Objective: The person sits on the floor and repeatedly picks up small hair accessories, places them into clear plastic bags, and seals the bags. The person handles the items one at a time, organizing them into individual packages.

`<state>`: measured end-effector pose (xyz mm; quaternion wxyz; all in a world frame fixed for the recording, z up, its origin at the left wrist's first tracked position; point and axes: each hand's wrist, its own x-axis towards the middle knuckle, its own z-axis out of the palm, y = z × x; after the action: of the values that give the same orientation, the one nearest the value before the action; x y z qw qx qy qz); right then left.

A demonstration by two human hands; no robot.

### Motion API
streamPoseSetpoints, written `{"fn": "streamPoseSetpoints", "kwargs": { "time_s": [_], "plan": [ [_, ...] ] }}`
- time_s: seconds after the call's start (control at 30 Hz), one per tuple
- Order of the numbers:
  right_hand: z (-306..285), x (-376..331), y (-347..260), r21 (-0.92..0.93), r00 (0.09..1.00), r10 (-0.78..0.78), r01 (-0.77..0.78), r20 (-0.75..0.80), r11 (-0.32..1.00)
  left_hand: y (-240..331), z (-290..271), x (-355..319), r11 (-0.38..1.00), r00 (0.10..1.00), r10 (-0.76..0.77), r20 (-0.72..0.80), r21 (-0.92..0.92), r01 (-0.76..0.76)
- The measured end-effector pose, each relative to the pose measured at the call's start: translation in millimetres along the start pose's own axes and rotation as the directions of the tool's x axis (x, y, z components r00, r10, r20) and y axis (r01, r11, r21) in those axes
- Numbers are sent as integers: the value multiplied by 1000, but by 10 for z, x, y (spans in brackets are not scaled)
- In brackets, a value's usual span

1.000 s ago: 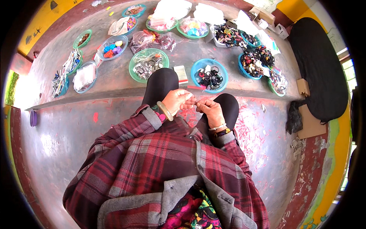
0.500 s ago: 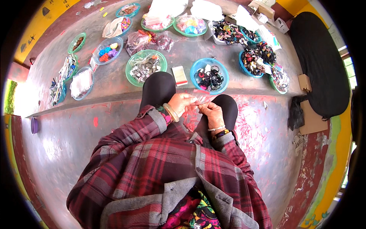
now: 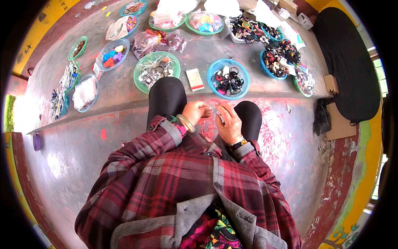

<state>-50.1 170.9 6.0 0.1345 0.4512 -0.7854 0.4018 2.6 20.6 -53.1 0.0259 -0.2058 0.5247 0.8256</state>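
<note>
My left hand [image 3: 198, 112] is above my left knee, its thumb and fingers pressed together in a pinch. What it holds is too small and pale to make out. Close beside it, my right hand [image 3: 229, 123] has its fingers bent and the thumb apart from them. A pale glint shows near its thumb, too faint to name. Just beyond the hands, on the raised ledge, stand a blue basin [image 3: 228, 79] of dark hair ties and a green basin [image 3: 157, 71] of clear packets. A white and red card box [image 3: 194, 79] lies between these basins.
More basins hold colourful pieces [image 3: 112, 54], white sheets [image 3: 86, 92] and dark hair accessories [image 3: 277, 64]. Plastic bags [image 3: 150, 43] lie farther back. Red strips [image 3: 275, 137] litter the floor on the right. A ledge edge crosses ahead of my knees. A purple cup [image 3: 37, 142] stands far left.
The clear plastic bag stretched between both hands is no longer plainly visible. My right thumb and fingers have spread from their pinch, and the hand has turned to show its back. My left hand stays pinched.
</note>
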Motion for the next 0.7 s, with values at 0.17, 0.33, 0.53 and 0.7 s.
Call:
{"fn": "streamPoseSetpoints", "kwargs": {
  "time_s": [0.17,0.33,0.53,0.7],
  "plan": [
    [27,-80,14,23,959,260,-264,116,964,55,50,-77,862,970,225,87,446,-240],
    [91,-190,126,36,969,220,-226,115,974,36,46,-91,671,929,327,175,648,-359],
    [61,-205,159,20,965,208,-214,159,977,-5,60,-90,596,938,271,217,728,-341],
    [105,-226,149,164,858,452,-496,245,852,35,81,-99,588,932,278,234,726,-358]
  ]
}}
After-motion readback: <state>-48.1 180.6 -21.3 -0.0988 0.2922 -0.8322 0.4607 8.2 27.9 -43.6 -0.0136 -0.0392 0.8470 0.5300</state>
